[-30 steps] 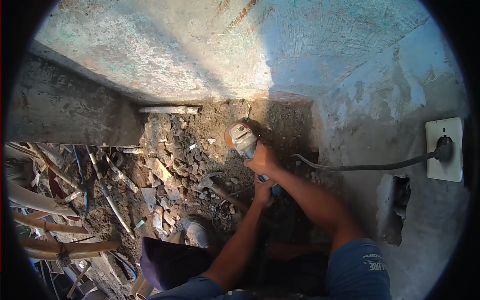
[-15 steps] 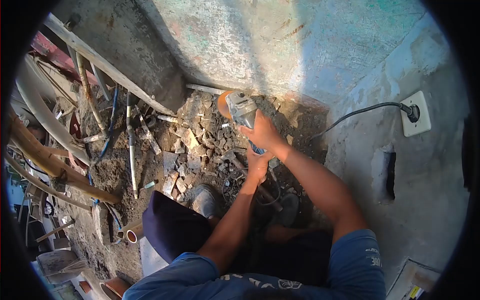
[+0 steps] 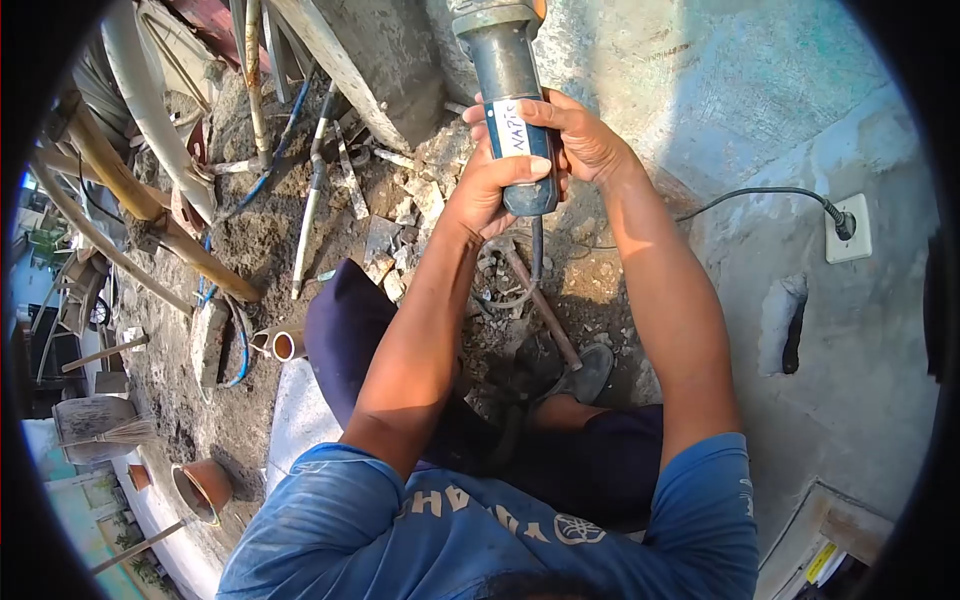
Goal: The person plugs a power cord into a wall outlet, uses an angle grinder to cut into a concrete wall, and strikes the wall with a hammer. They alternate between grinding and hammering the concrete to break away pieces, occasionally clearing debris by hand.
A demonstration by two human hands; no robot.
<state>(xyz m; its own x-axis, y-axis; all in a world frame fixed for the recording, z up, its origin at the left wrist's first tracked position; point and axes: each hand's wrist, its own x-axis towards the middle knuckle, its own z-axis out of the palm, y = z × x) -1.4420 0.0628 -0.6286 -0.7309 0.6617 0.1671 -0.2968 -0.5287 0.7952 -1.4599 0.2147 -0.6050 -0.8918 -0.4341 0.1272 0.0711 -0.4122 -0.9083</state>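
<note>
An angle grinder with a dark body and a white handwritten label is held up in front of me, its head at the top edge of the view. My left hand is closed around the rear end of its body, thumb across the front. My right hand grips the other side, its thumb beside the label. The grinder's disc is mostly out of view. A cord hangs from the tool's rear end. Below it, a hammer with a long handle lies on the rubble by my foot.
A black plug sits in a white wall socket at right, its cable running along the wall. Pipes, bamboo poles and broken tile pieces lie at left. A clay pot stands lower left.
The grinder has come up and closer to me, away from the rubble near the wall base. Both hands have risen with it, and the right hand has shifted on its body. The view has shifted too.
</note>
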